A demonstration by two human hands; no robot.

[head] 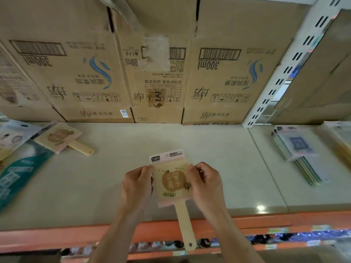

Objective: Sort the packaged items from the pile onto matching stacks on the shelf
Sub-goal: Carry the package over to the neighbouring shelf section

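Packaged board [171,182] is pinched by its side edges, left hand [136,184] and right hand [206,182] fingers curled; set down here on the shelf [190,141], it misses its twin board [58,137].

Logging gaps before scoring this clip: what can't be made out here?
Head view only.
Pile at left: cut off by the frame edge, blurred; contents unclear.
Far-right stack: cut off by the right edge; item type unclear.
Lower-shelf goods: blurred, partly hidden behind the orange shelf edge.
Held paddle pack: sides covered by left hand and right hand; small print unreadable.
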